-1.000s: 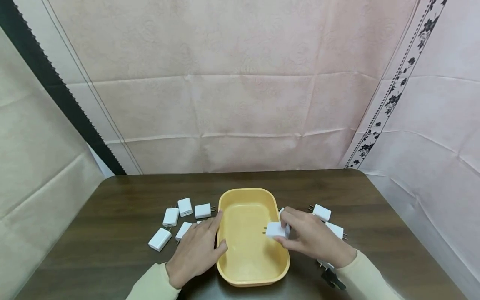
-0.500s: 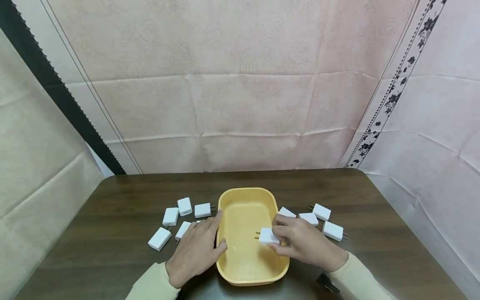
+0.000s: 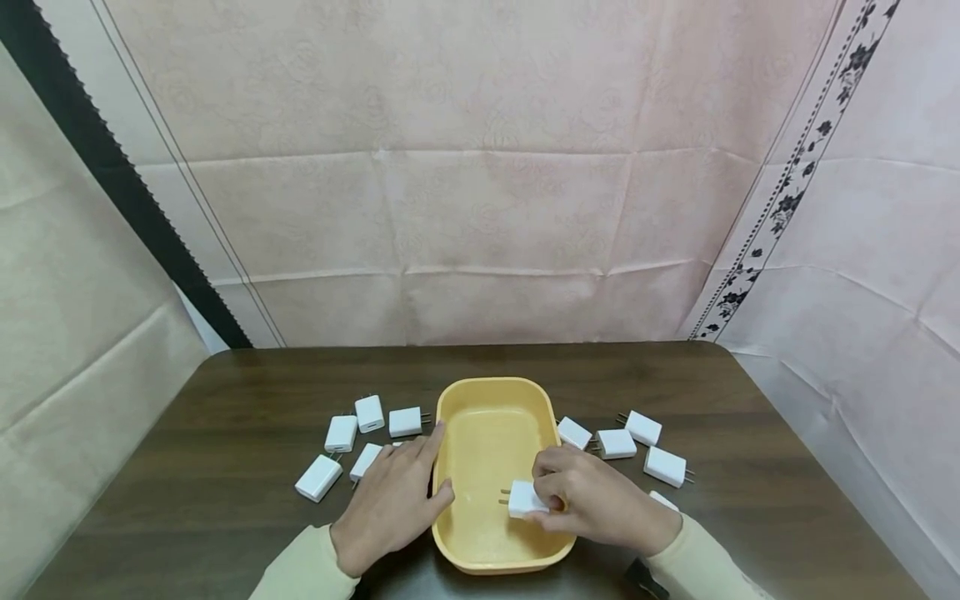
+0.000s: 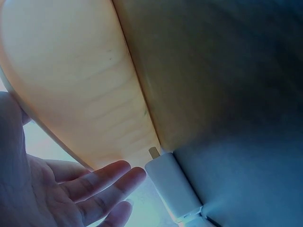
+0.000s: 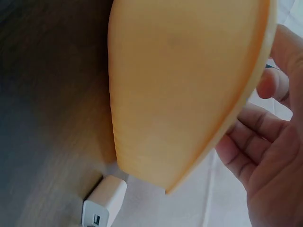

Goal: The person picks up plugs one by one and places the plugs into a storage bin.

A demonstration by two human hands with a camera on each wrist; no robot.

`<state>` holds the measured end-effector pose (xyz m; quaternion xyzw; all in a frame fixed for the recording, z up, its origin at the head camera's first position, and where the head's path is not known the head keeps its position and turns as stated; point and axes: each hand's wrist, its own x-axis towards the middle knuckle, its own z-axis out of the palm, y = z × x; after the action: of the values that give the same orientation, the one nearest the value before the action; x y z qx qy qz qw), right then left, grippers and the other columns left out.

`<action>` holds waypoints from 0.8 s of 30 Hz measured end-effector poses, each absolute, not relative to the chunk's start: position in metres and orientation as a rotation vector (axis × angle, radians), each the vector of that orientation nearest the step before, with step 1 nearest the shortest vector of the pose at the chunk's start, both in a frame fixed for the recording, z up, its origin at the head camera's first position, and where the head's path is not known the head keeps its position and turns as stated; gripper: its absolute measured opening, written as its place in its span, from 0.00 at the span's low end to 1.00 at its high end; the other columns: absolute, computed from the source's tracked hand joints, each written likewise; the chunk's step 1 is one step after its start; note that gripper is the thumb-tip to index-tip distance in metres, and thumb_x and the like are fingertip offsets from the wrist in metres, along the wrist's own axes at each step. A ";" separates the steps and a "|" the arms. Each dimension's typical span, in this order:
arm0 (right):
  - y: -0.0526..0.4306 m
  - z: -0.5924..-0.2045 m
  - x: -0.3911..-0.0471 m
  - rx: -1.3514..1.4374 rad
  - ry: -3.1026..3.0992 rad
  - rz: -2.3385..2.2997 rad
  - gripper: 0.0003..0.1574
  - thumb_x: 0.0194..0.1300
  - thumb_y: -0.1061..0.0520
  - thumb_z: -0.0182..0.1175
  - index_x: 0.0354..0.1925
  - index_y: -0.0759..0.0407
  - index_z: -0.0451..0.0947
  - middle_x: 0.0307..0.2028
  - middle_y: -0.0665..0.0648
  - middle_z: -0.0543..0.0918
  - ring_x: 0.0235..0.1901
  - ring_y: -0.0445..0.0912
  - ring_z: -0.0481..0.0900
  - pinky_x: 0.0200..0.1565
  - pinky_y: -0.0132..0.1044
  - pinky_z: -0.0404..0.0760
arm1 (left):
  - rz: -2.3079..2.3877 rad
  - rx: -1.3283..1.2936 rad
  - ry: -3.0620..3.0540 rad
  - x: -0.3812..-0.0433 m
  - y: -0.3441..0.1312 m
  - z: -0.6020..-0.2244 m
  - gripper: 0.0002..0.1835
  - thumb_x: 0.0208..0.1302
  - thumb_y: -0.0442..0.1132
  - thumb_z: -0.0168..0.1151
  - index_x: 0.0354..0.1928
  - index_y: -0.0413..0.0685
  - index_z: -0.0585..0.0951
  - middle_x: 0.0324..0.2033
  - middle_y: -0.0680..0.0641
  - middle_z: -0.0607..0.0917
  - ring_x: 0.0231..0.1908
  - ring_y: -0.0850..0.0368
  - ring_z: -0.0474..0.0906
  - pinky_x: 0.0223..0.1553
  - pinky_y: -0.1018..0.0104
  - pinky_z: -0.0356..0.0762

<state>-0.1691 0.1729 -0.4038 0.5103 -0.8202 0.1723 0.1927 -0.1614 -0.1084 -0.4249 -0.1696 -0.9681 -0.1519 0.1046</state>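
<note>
A yellow plastic tray (image 3: 491, 537) stands in the middle of the table, its tan side wall (image 5: 180, 94) filling much of the right wrist view. My right hand (image 3: 596, 504) pinches a white plug-in charger (image 3: 527, 500) over the tray, its two prongs pointing left. In the right wrist view, that hand (image 5: 270, 156) reaches past the rim, which hides the held charger. My left hand (image 3: 393, 504) rests against the tray's left rim with fingers fairly straight. Near its fingertips in the left wrist view lies another white charger (image 4: 175, 189).
Several white chargers lie left of the tray, the nearest to the edge being a charger (image 3: 318, 477). Right of it are several more, among them a charger (image 3: 666, 467) and a charger (image 3: 617, 443). A dark strap (image 3: 647, 577) shows by the right sleeve.
My right hand has moved left and nearer the front with the charger, further over the tray. Chargers behind it have come into view. My left hand stays in place.
</note>
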 end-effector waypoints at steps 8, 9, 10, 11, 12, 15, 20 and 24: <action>0.169 -0.406 -0.167 1.448 -2.481 0.462 0.28 0.55 0.48 0.75 0.16 0.46 0.64 0.25 0.40 0.67 0.29 0.31 0.63 0.34 0.18 0.60 | -0.448 -0.501 -2.858 -0.162 -0.109 -0.425 0.37 0.65 0.52 0.60 0.74 0.45 0.69 0.58 0.44 0.84 0.57 0.50 0.81 0.58 0.48 0.71; 0.168 -0.406 -0.167 1.453 -2.501 0.457 0.28 0.55 0.48 0.75 0.16 0.46 0.65 0.25 0.41 0.67 0.29 0.31 0.63 0.33 0.18 0.61 | -0.449 -0.502 -2.859 -0.161 -0.109 -0.425 0.37 0.65 0.52 0.60 0.74 0.45 0.69 0.58 0.45 0.84 0.57 0.50 0.81 0.58 0.48 0.72; 0.168 -0.407 -0.166 1.456 -2.518 0.454 0.27 0.55 0.48 0.75 0.16 0.47 0.66 0.24 0.41 0.68 0.29 0.31 0.63 0.33 0.19 0.61 | -0.449 -0.502 -2.860 -0.161 -0.109 -0.425 0.37 0.65 0.52 0.60 0.74 0.45 0.69 0.58 0.45 0.84 0.58 0.50 0.81 0.58 0.48 0.72; 0.168 -0.407 -0.166 1.457 -2.533 0.451 0.27 0.55 0.47 0.75 0.17 0.47 0.66 0.24 0.41 0.68 0.29 0.31 0.63 0.33 0.19 0.61 | -0.450 -0.501 -2.863 -0.161 -0.109 -0.425 0.37 0.65 0.52 0.60 0.74 0.45 0.69 0.58 0.45 0.84 0.58 0.50 0.81 0.58 0.48 0.72; 0.168 -0.406 -0.166 1.460 -2.543 0.448 0.26 0.56 0.47 0.75 0.18 0.47 0.67 0.24 0.41 0.68 0.29 0.31 0.63 0.33 0.20 0.62 | -0.449 -0.500 -2.865 -0.161 -0.109 -0.425 0.37 0.65 0.52 0.60 0.74 0.45 0.69 0.58 0.45 0.84 0.58 0.50 0.81 0.58 0.48 0.72; 0.167 -0.406 -0.166 1.461 -2.572 0.452 0.24 0.55 0.47 0.75 0.21 0.47 0.68 0.24 0.41 0.69 0.29 0.31 0.62 0.34 0.21 0.63 | -0.450 -0.492 -2.876 -0.161 -0.109 -0.425 0.38 0.65 0.53 0.60 0.74 0.45 0.68 0.59 0.45 0.84 0.59 0.51 0.80 0.59 0.47 0.71; 0.166 -0.403 -0.166 1.450 -2.668 0.513 0.21 0.55 0.47 0.75 0.25 0.47 0.69 0.23 0.42 0.70 0.28 0.31 0.63 0.33 0.23 0.65 | -0.441 -0.487 -2.877 -0.162 -0.108 -0.425 0.37 0.66 0.53 0.59 0.75 0.46 0.68 0.59 0.45 0.84 0.59 0.50 0.80 0.61 0.45 0.71; 0.164 -0.401 -0.167 1.460 -2.732 0.516 0.17 0.57 0.46 0.74 0.29 0.46 0.74 0.24 0.39 0.71 0.28 0.30 0.65 0.33 0.23 0.66 | -0.447 -0.488 -2.880 -0.161 -0.109 -0.425 0.38 0.66 0.52 0.60 0.75 0.46 0.67 0.59 0.45 0.84 0.58 0.50 0.81 0.61 0.44 0.71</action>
<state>-0.1670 0.1640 -0.4009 0.4650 -0.8699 0.1643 0.0006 -0.1613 -0.1086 -0.4250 -0.1644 -0.9704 -0.1505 0.0932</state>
